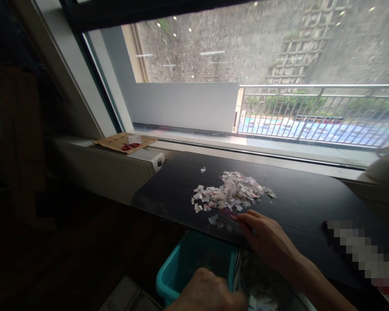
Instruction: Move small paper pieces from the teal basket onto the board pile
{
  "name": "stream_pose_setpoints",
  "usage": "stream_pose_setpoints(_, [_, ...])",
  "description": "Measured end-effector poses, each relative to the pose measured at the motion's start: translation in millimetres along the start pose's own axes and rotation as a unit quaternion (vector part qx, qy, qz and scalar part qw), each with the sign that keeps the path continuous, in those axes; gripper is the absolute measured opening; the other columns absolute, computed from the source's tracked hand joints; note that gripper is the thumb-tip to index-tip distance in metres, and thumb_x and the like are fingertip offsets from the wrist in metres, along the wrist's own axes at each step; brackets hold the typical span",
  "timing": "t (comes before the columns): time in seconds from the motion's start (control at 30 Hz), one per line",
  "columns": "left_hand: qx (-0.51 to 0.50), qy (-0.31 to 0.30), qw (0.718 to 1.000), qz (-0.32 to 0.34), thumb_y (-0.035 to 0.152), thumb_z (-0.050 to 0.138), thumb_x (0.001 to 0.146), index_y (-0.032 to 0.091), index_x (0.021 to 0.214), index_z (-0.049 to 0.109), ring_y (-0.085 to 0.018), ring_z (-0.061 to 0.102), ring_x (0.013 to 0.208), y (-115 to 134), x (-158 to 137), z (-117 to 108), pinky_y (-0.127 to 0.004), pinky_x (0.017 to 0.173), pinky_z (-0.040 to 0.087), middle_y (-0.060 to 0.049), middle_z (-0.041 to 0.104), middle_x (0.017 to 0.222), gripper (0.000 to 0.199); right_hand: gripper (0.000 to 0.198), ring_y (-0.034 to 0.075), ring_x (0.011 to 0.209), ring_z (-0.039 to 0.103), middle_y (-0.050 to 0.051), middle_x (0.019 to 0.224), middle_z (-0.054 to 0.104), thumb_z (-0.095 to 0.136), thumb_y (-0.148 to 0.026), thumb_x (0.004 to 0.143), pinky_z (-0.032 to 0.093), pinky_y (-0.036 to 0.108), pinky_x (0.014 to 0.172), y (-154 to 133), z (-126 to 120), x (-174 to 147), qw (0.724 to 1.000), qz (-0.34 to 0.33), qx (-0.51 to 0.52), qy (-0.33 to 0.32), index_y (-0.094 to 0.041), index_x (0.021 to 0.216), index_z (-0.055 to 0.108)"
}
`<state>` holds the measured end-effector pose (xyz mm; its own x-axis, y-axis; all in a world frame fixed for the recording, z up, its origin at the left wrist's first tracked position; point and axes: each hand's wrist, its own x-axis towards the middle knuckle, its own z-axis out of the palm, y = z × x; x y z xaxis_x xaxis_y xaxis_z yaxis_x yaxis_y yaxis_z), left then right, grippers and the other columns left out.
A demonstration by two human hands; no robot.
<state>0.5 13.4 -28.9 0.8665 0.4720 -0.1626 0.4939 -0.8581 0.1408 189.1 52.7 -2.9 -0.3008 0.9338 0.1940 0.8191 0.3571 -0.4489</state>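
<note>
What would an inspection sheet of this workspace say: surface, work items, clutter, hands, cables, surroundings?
Surface: dark table, beside the window.
Work items: pile of small pale pieces on the table; purple strip at its near side; teal bin below the table's near edge, contents too dark to tell.
Clutter: stray bits beyond the pile, others nearer the edge; pixelated item at right, unidentifiable; scissors on brown paper at far left.
Hands: right hand pinches the strip; left hand is at the bin, grip unclear.
Cables: nothing seen.
Surroundings: radiator left of the table; railing outside.
</note>
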Motion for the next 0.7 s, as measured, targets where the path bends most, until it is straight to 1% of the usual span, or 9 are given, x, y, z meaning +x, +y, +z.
stream_pose_setpoints(0.1, [-0.009, -0.014, 1.0, 0.009, 0.043, 0.066, 0.081, 0.022, 0.086, 0.067, -0.025, 0.063, 0.045, -1, 0, -2, -0.024, 0.033, 0.026, -0.004, 0.066, 0.061, 0.022, 0.024, 0.016, 0.076, 0.058, 0.002, 0.082, 0.062, 0.043, -0.022, 0.095, 0.039, 0.026, 0.068, -3, 3, 1, 1.0, -0.022, -0.006, -0.017, -0.021, 0.092, 0.067])
stream_pose_setpoints(0.2, [0.015, -0.041, 0.999, -0.01, 0.035, 0.068, 0.081, 0.022, 0.087, 0.068, -0.027, 0.065, 0.048, 0, 1, -8, -0.024, 0.036, 0.033, -0.006, 0.068, 0.065, 0.014, 0.025, 0.016, 0.075, 0.057, 0.002, 0.081, 0.063, 0.043, -0.022, 0.096, 0.039, 0.026, 0.068, -7, 4, -1, 0.998, -0.048, 0.005, -0.043, -0.021, 0.09, 0.067])
stream_pose_setpoints(0.27, [0.026, -0.053, 0.998, -0.021, 0.032, 0.069, 0.081, 0.023, 0.087, 0.068, -0.027, 0.065, 0.05, 2, 1, -11, -0.025, 0.04, 0.038, -0.006, 0.07, 0.069, 0.011, 0.024, 0.016, 0.076, 0.057, 0.002, 0.082, 0.063, 0.043, -0.022, 0.096, 0.039, 0.026, 0.068, -7, 3, 0, 0.998, -0.051, 0.007, -0.04, -0.021, 0.091, 0.066])
stream_pose_setpoints(0.33, [0.021, -0.056, 0.998, -0.019, 0.033, 0.069, 0.081, 0.023, 0.087, 0.068, -0.028, 0.065, 0.05, 3, 1, -13, -0.026, 0.041, 0.04, -0.007, 0.07, 0.069, 0.012, 0.022, 0.016, 0.077, 0.056, 0.002, 0.082, 0.062, 0.045, -0.021, 0.095, 0.039, 0.027, 0.068, -4, 3, 2, 0.999, -0.044, 0.003, -0.024, -0.02, 0.091, 0.066])
stream_pose_setpoints(0.4, [0.005, -0.048, 0.999, -0.01, 0.036, 0.068, 0.081, 0.022, 0.087, 0.067, -0.028, 0.065, 0.048, 2, 0, -14, -0.026, 0.04, 0.04, -0.007, 0.069, 0.066, 0.016, 0.022, 0.016, 0.076, 0.056, 0.003, 0.081, 0.062, 0.045, -0.021, 0.095, 0.04, 0.027, 0.069, -2, 5, 4, 0.999, -0.041, 0.003, -0.018, -0.02, 0.089, 0.066])
stream_pose_setpoints(0.47, [-0.002, -0.035, 0.999, -0.006, 0.037, 0.069, 0.081, 0.021, 0.085, 0.067, -0.027, 0.064, 0.047, 2, -1, -13, -0.024, 0.039, 0.038, -0.006, 0.068, 0.063, 0.017, 0.023, 0.016, 0.075, 0.057, 0.002, 0.08, 0.062, 0.045, -0.021, 0.095, 0.04, 0.027, 0.069, -3, 6, 3, 0.998, -0.049, 0.012, -0.029, -0.02, 0.086, 0.066])
stream_pose_setpoints(0.6, [0.007, -0.024, 1.0, -0.019, 0.032, 0.071, 0.08, 0.02, 0.082, 0.066, -0.025, 0.065, 0.048, 4, -3, -15, -0.023, 0.04, 0.038, -0.006, 0.068, 0.064, 0.013, 0.022, 0.015, 0.076, 0.058, 0.002, 0.083, 0.063, 0.045, -0.022, 0.096, 0.041, 0.025, 0.067, -7, 6, -6, 0.995, -0.073, 0.049, -0.049, -0.023, 0.092, 0.067])
stream_pose_setpoints(0.7, [0.008, -0.031, 0.999, -0.024, 0.033, 0.069, 0.082, 0.02, 0.082, 0.066, -0.026, 0.065, 0.05, 8, -3, -19, -0.023, 0.04, 0.038, -0.007, 0.069, 0.067, 0.013, 0.022, 0.015, 0.076, 0.058, 0.002, 0.085, 0.063, 0.044, -0.021, 0.096, 0.042, 0.025, 0.067, 2, 1, -15, 0.997, -0.06, 0.05, -0.026, -0.023, 0.094, 0.066])
